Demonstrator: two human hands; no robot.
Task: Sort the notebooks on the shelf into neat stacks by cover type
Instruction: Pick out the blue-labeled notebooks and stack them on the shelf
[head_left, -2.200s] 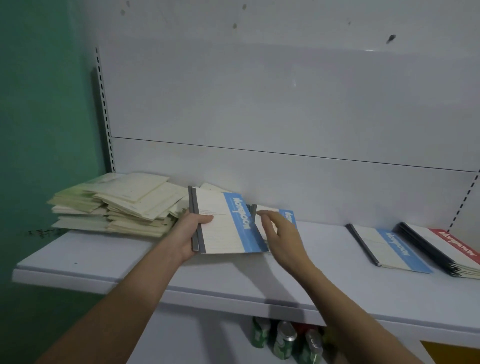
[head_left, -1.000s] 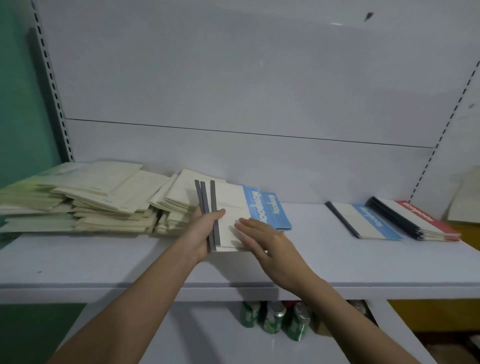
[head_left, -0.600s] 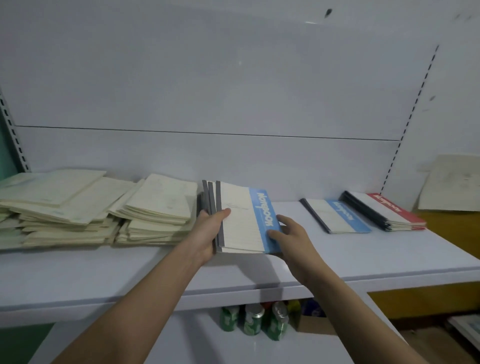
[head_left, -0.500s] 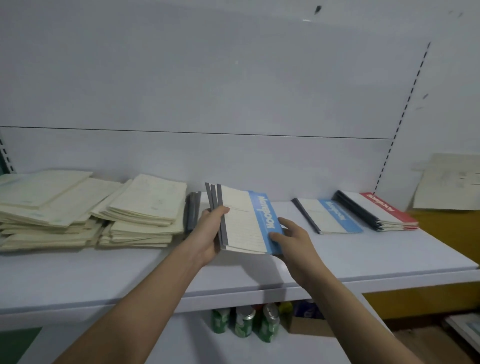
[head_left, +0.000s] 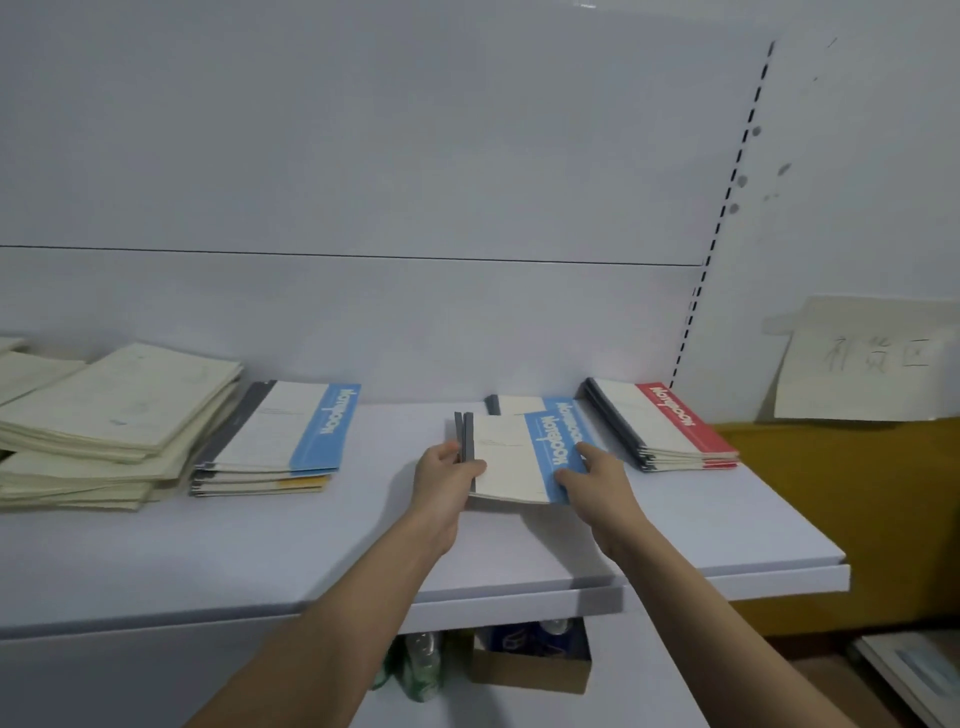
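Notebooks with blue bands (head_left: 524, 457) sat gripped between both hands, a small bundle of two or three (the grey spines were fanned slightly apart), raised a little off the shelf (head_left: 675, 540) at the near edge. The step in hand looked like carrying this bundle to its matching pile: a blue-banded stack (head_left: 540, 404) lay just beyond the hands, partly hidden behind the bundle, with a red-banded stack (head_left: 670, 426) just past the right hand. The next move probably called for squaring the spines together, then lowering the bundle flat onto the blue stack beyond, edges lined up.

The left hand (head_left: 447, 475) pinched the spine side, thumb curled over the top cover and fingers underneath. The right hand (head_left: 592, 475) held the blue-band side, fingers curled under that edge and thumb lying along the cover. Well off to the left of the left hand lay another blue-banded pile (head_left: 280, 436), and past it a loose heap of cream notebooks (head_left: 109, 410), not yet sorted.
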